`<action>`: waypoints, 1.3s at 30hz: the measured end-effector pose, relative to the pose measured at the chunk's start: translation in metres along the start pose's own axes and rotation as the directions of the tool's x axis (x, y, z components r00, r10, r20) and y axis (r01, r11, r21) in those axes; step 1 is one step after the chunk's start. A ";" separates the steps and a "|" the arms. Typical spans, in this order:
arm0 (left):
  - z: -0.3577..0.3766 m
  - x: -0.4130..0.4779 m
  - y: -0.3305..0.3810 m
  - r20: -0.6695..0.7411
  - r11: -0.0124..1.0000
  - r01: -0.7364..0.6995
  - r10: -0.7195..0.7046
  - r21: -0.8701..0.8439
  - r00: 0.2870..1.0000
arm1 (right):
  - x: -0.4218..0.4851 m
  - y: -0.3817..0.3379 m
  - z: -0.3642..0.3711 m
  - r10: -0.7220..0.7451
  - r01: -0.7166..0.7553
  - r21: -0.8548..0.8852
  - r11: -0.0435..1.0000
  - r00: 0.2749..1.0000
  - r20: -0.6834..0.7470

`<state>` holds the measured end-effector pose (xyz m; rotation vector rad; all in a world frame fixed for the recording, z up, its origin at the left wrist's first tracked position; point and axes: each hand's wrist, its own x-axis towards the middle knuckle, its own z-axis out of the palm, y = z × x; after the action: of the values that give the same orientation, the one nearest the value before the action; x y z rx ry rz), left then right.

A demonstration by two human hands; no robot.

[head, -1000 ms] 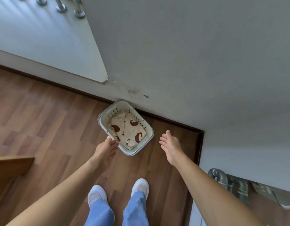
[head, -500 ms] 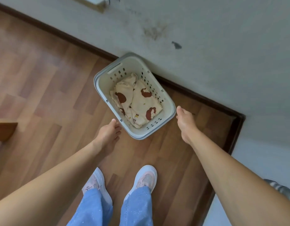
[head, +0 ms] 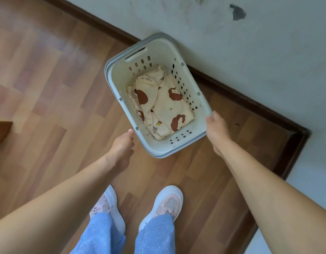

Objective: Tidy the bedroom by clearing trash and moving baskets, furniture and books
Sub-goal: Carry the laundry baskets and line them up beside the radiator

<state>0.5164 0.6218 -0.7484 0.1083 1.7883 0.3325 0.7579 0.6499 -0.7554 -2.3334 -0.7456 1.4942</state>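
A white plastic laundry basket (head: 120, 83) with slotted walls stands on the wooden floor against the wall. Inside lies a cream cloth (head: 166, 109) with brown prints. My right hand (head: 216, 131) is at the basket's right rim near the front corner, its thumb over the rim edge. My left hand (head: 121, 149) reaches to the basket's front left corner with fingers extended, its fingertips at the rim; whether they touch is unclear.
A dark skirting board (head: 232, 88) runs along the grey wall (head: 250, 43) and turns a corner at the right. A wooden furniture edge (head: 0, 131) shows at the far left. My two feet in pink shoes (head: 166, 204) stand just before the basket.
I have leaned down, so the basket looks larger. Both hands have moved forward to its rim; the right hand went from beside the basket to gripping its right edge.
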 end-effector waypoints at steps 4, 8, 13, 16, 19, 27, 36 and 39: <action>-0.019 0.005 -0.005 -0.079 1.000 -0.026 0.026 0.003 0.997 | -0.025 0.024 0.018 -0.008 0.009 0.038 0.999 1.000 -0.021; -0.044 0.015 -0.013 -0.110 0.998 -0.048 0.044 -0.034 0.993 | -0.039 0.043 0.043 0.084 -0.084 0.112 0.990 0.996 0.012; -0.056 0.025 -0.023 -0.045 0.996 0.009 -0.013 -0.092 0.999 | -0.034 0.051 0.069 0.250 -0.293 0.295 0.910 0.953 0.174; -0.054 0.030 -0.029 -0.017 0.993 0.024 -0.026 -0.115 1.000 | -0.031 0.054 0.078 0.333 -0.380 0.370 0.848 0.924 0.186; -0.057 0.035 -0.032 0.006 0.992 0.017 -0.016 -0.126 1.000 | -0.035 0.053 0.084 0.347 -0.383 0.393 0.836 0.924 0.162; -0.090 0.006 -0.014 -0.005 0.975 -0.010 0.010 -0.221 1.000 | -0.081 0.018 0.090 0.344 -0.347 0.438 0.829 0.935 0.090; -0.154 -0.085 0.027 0.037 0.941 0.005 0.008 -0.339 0.999 | -0.178 -0.061 0.087 0.235 -0.271 0.430 0.861 0.963 0.134; -0.182 -0.124 0.045 0.035 0.938 -0.017 0.031 -0.346 0.999 | -0.215 -0.099 0.082 0.167 -0.213 0.399 0.892 0.975 0.148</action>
<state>0.3666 0.6039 -0.5821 -0.1126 1.6637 0.6536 0.5847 0.6094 -0.5789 -2.0578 -0.1913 1.6800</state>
